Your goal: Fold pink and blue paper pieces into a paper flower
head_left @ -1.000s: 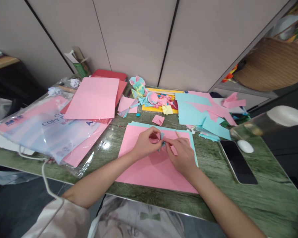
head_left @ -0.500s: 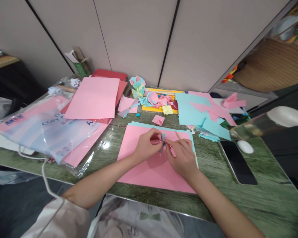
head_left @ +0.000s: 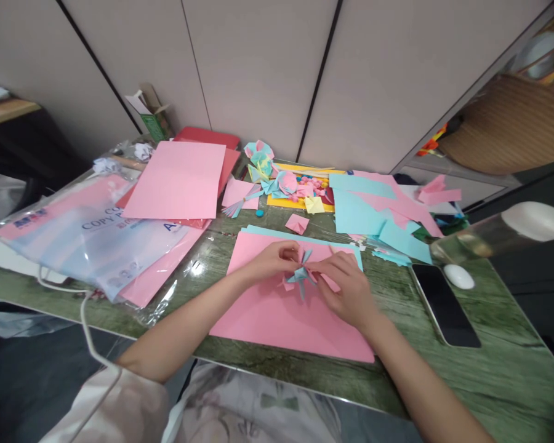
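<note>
Between both hands, over the pink paper stack (head_left: 263,323), is a folded-paper flower (head_left: 300,275) with pointed blue and pink petals. My left hand (head_left: 273,259) pinches its left side between thumb and fingers. From the right, my right hand (head_left: 349,288) grips the other side with closed fingertips. The fingers cover part of the flower's pink paper. Beyond the hands lies a small folded pink paper piece (head_left: 297,224). A blue sheet (head_left: 258,231) shows under the pink stack's far edge.
Left are a clear copy-paper bag (head_left: 120,246) and a pink sheet (head_left: 178,181). Finished paper flowers (head_left: 263,161) and small beads stand at the back. Blue paper scraps (head_left: 362,212) lie back right, with a phone (head_left: 445,304), white mouse (head_left: 459,276) and bottle (head_left: 480,237) further right.
The paper flower has turned, so its blue centre and spread petals now face up. Both hands have shifted their fingers around it and still hold it. The camera view has moved slightly.
</note>
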`<state>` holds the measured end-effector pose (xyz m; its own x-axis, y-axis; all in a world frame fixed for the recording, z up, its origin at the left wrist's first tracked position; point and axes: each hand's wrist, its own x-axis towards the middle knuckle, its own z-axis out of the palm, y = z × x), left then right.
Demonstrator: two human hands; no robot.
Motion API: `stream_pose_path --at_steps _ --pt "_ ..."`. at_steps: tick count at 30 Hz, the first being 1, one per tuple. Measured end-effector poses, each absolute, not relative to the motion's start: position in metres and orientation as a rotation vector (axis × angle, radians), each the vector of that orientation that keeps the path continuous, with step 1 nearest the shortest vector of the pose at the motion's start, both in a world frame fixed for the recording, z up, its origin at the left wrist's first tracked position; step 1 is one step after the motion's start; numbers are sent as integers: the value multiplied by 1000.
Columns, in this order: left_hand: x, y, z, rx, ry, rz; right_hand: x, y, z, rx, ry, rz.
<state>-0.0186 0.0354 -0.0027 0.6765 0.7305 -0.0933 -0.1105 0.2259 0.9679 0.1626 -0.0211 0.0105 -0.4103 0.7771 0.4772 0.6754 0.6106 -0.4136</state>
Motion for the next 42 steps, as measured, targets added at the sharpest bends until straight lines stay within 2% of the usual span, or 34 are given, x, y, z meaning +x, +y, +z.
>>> stream_pose_path --at_steps 4,9,11,26,32,42 --pt "-25 42 -7 1201 545 443 166 -19 17 -1143 -2255 366" --pt "-27 42 -10 1198 489 230 168 -19 27 -1043 -2315 912" --pt "-27 42 -9 1193 458 154 169 -19 29 -1056 -2309 1014" --pt "-33 45 -7 1156 420 102 169 -17 19 -924 -2403 836" --pt "-36 49 -8 1214 416 151 167 -16 20 -938 -2383 884" --pt "-34 46 -8 1115 469 337 166 -11 7 -1085 -2045 1074"
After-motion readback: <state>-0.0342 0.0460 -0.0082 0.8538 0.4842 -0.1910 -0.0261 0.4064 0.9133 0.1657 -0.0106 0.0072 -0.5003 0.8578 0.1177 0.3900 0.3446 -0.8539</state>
